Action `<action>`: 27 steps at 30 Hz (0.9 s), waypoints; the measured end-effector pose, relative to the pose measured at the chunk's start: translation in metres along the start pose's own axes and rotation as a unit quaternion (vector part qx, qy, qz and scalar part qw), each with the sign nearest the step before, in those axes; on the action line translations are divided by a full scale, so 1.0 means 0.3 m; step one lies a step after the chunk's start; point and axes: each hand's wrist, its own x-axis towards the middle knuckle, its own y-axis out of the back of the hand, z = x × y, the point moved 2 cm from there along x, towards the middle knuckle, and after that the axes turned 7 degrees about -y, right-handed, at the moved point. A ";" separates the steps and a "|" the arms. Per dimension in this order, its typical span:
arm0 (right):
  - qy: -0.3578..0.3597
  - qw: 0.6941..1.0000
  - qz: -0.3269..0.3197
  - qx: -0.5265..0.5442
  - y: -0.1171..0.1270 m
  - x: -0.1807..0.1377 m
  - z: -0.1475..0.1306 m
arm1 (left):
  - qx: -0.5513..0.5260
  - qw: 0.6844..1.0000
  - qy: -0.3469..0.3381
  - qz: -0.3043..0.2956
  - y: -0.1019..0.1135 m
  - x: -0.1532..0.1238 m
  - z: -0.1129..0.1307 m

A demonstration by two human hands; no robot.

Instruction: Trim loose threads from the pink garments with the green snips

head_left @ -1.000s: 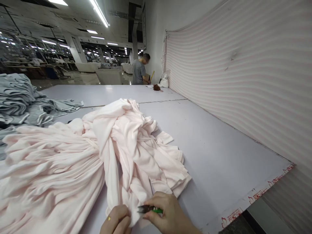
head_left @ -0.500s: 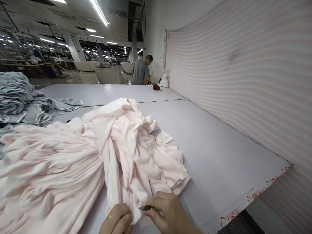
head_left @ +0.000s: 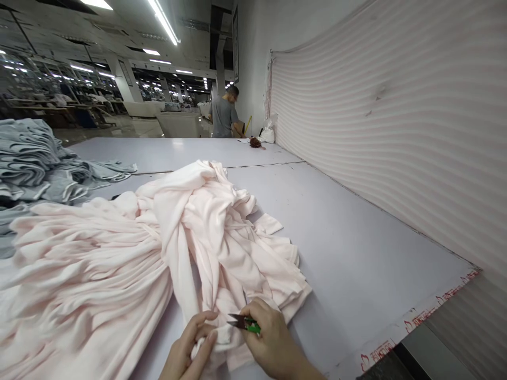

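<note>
A heap of pale pink garments [head_left: 222, 227] lies spread over the table in front of me. At the near edge, my left hand [head_left: 194, 345] pinches a whitish piece of the pink fabric [head_left: 224, 338] between thumb and fingers. My right hand [head_left: 269, 338] is closed around thread snips [head_left: 245, 323] with green on the grip. Their dark blades stand apart and point left, just beside the held fabric and the left fingertips. Whether the blades touch the cloth I cannot tell.
A stack of grey-blue garments [head_left: 29, 153] rests at the left. The pale table [head_left: 356, 248] runs along a striped sheet [head_left: 376, 132] on the right wall. Farther off, a person [head_left: 224, 113] stands past the table, near a reddish-brown bundle [head_left: 255, 142].
My left hand has turned and lifted, bringing the fabric edge up. The snips' blades have parted and moved slightly upward. The distant person has shifted a little left.
</note>
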 end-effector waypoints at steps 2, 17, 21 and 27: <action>0.016 1.000 -0.017 0.003 0.008 0.002 -0.010 | -0.043 0.996 0.081 -0.005 0.005 0.008 0.004; 0.067 0.995 -0.009 -0.075 0.006 -0.008 -0.013 | -0.116 0.981 0.120 -0.100 0.052 0.054 0.000; 0.074 0.995 -0.012 -0.067 0.010 0.007 -0.017 | -0.116 0.980 0.124 -0.105 0.041 0.057 -0.003; -0.018 1.000 -0.023 -0.009 0.002 -0.014 0.038 | -0.133 0.983 0.129 0.006 0.077 0.074 -0.003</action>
